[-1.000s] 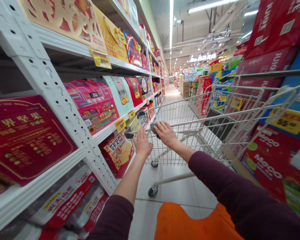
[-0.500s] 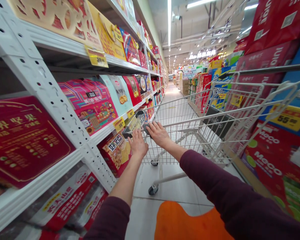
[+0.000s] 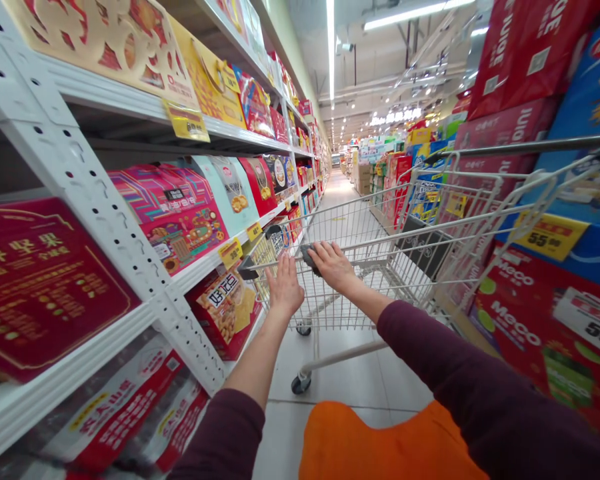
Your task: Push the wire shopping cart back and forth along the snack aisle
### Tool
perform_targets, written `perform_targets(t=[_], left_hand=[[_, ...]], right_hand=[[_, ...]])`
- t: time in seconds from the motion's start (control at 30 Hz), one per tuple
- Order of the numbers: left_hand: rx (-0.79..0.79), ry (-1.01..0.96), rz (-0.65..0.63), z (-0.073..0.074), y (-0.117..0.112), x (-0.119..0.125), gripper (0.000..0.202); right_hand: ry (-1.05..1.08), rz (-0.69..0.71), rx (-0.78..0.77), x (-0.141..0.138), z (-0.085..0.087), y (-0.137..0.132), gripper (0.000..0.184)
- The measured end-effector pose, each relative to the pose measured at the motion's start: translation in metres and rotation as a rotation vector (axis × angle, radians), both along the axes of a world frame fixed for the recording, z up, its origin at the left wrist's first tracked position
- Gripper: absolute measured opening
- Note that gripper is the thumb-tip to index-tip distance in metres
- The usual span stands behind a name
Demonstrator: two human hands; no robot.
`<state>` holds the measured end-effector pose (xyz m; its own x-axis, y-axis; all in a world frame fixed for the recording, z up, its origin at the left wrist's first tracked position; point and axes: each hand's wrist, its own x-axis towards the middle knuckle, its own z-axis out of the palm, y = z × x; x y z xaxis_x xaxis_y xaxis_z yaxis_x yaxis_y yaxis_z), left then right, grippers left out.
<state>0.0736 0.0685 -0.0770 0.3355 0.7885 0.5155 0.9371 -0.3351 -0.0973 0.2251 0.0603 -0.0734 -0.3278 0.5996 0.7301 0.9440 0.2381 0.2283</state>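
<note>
Gripping the grey handle point(image 3: 307, 259) of a wire shopping cart point(image 3: 360, 227), the right hand point(image 3: 333, 267) sits closed; the left hand point(image 3: 285, 287) rests open on the bar, with a snack box point(image 3: 223, 310) on the white metal shelf point(image 3: 200, 273) just to its left.

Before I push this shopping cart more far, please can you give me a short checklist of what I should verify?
Left hand on cart handle: ok.
Right hand on dark handle grip: ok.
Near caster on floor tiles: ok.
Gap between cart and white metal shelving on the left: cannot tell.
Gap between cart and red Meco boxes on the right: cannot tell.
</note>
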Motion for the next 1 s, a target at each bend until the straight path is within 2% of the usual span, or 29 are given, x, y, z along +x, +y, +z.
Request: perform_targets(t=[0.1, 0.33, 0.57, 0.8, 0.9, 1.0], left_hand=[[-0.009, 0.004, -0.026, 0.002, -0.004, 0.011, 0.076], [-0.026, 0.008, 0.018, 0.008, -0.011, 0.022, 0.073], [-0.030, 0.030, -0.029, 0.009, -0.027, 0.060, 0.076], [-0.003, 0.000, -0.034, 0.010, -0.029, 0.067, 0.074], [0.001, -0.034, -0.035, 0.012, -0.035, 0.082, 0.074], [-0.010, 0.011, -0.105, 0.014, -0.041, 0.101, 0.075]], right_hand=[[0.013, -0.038, 0.000, 0.016, 0.003, -0.009, 0.039], [0.040, -0.110, -0.008, 0.052, 0.008, -0.025, 0.038], [0.046, -0.133, 0.007, 0.070, 0.007, -0.032, 0.039], [0.040, -0.185, 0.037, 0.113, 0.009, -0.045, 0.041], [0.042, -0.195, 0.026, 0.121, 0.009, -0.049, 0.042], [0.046, -0.199, 0.030, 0.124, 0.010, -0.050, 0.041]])
